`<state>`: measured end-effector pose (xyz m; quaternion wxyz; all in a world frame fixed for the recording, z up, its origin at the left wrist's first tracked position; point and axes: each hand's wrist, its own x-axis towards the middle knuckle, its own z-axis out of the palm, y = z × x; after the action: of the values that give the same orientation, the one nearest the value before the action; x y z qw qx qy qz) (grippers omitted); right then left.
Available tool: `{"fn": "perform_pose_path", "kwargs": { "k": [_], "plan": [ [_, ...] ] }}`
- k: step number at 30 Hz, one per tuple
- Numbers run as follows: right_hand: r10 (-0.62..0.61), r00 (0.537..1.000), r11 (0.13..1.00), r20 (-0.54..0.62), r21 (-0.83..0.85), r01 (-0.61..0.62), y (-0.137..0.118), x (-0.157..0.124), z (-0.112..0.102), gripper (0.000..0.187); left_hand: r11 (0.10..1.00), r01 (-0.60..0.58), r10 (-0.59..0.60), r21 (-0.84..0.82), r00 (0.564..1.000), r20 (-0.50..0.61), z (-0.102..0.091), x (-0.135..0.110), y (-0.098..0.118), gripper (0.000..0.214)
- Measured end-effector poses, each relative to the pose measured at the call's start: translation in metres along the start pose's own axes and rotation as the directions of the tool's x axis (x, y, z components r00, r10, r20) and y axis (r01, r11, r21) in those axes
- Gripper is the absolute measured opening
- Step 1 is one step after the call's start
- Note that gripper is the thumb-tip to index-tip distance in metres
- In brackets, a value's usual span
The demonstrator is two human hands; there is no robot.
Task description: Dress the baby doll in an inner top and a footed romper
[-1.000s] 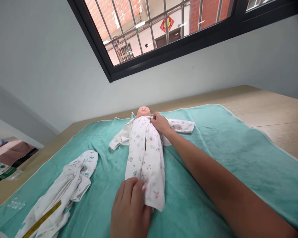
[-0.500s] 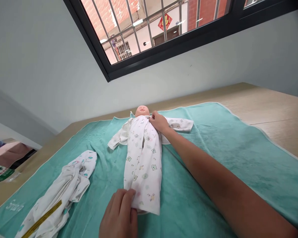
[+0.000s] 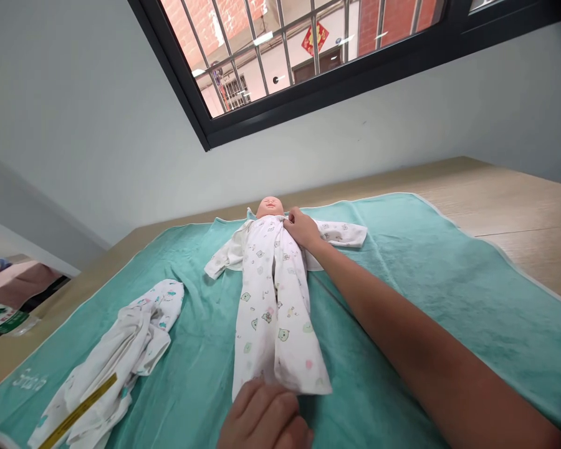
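Pinching the printed garment mid-frame, the right hand has its fingers clamped on it near the doll's head; bottom centre, the left hand curls over the hem, grip impossible to tell!

We're looking into a plain indoor room, possibly a home or a baby-care practice room; the view isn't settling which. A pale wall is rising behind a wood-toned worktop, where a teal blanket is lying beneath a doll wearing a printed baby outfit. Above, a dark-framed window is showing metal bars, brickwork and a red diamond-shaped decoration outside.
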<state>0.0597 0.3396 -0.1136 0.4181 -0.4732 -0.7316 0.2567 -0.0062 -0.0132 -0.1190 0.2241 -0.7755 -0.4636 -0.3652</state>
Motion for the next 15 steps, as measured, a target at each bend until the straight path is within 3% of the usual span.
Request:
{"fn": "perform_pose_path", "kwargs": {
  "k": [2, 5, 7, 9, 10, 11, 12, 15],
  "plan": [
    [-0.019, 1.0, 0.998, -0.001, 0.059, 0.019, 0.001, 0.0, 0.0, 0.011, 0.998, 0.053, -0.054, 0.034, 0.998, 0.025, -0.005, 0.002, -0.01, 0.014],
    [-0.051, 0.999, 0.99, 0.008, 0.133, 0.05, 0.003, 0.001, -0.001, 0.014, 0.981, 0.172, -0.187, 0.088, 0.96, 0.21, -0.017, 0.004, -0.024, 0.025],
    [-0.042, 0.999, 0.987, 0.026, 0.159, 0.037, 0.006, 0.004, -0.002, 0.016, 0.987, 0.163, -0.16, 0.012, 0.944, 0.289, -0.023, 0.004, -0.026, 0.024],
    [-0.013, 0.999, 0.983, 0.039, 0.185, 0.006, 0.009, 0.008, -0.004, 0.017, 0.975, 0.2, -0.168, -0.093, 0.946, 0.278, -0.026, 0.005, -0.025, 0.018],
    [0.005, 0.999, 0.981, 0.035, 0.192, -0.012, 0.01, 0.01, -0.005, 0.018, 0.953, 0.275, -0.236, -0.13, 0.938, 0.252, -0.027, 0.007, -0.024, 0.016],
    [0.022, 0.999, 0.98, 0.029, 0.195, -0.027, 0.01, 0.012, -0.007, 0.019, 0.91, 0.385, -0.346, -0.153, 0.91, 0.228, -0.027, 0.01, -0.025, 0.014],
    [0.034, 0.999, 0.98, 0.023, 0.194, -0.038, 0.01, 0.013, -0.008, 0.019, 0.84, 0.514, -0.477, -0.17, 0.852, 0.217, -0.028, 0.014, -0.027, 0.013],
    [0.022, 0.999, 0.983, 0.036, 0.184, -0.029, 0.002, 0.013, -0.01, 0.015, 0.523, 0.81, -0.788, -0.265, 0.578, 0.212, -0.024, 0.034, -0.045, 0.018]
  ]
}}
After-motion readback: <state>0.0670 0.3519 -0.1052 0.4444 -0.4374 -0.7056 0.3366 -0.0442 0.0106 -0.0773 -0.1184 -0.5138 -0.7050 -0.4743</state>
